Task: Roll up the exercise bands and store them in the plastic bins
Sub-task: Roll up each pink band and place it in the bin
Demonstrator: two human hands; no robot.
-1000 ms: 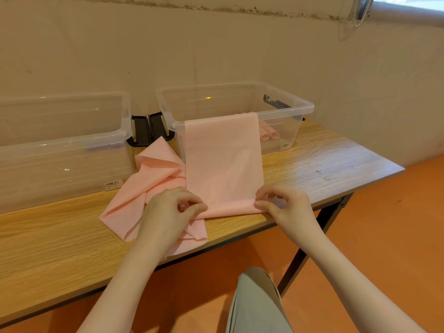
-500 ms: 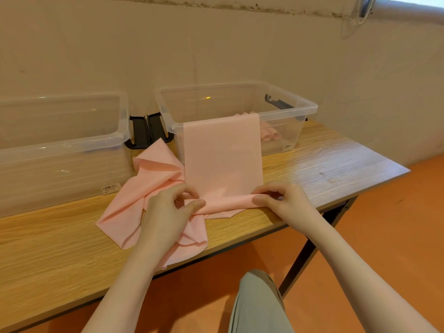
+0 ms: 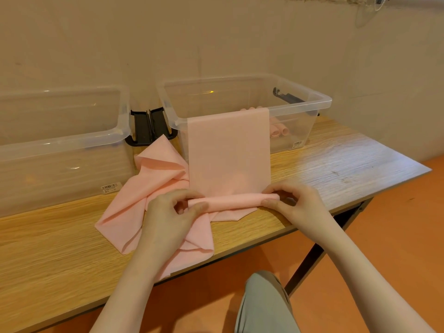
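Both hands are pinched on one pink exercise band [image 3: 228,152]: the left hand [image 3: 173,212] grips the left end and the right hand [image 3: 295,205] the right end of a thin roll [image 3: 230,201] begun at the band's near edge on the worktop [image 3: 336,164], with most of its length unrolled and draped beyond the hands over the front rim of the right bin [image 3: 322,102]. A few finished rolls [image 3: 278,131] already lie inside that bin, beyond the right hand. A second, crumpled band [image 3: 134,200] lies loose under and beside the left hand awaiting rolling, and the left bin [image 3: 115,131] appears to hold none, so the task is judged well short of complete.
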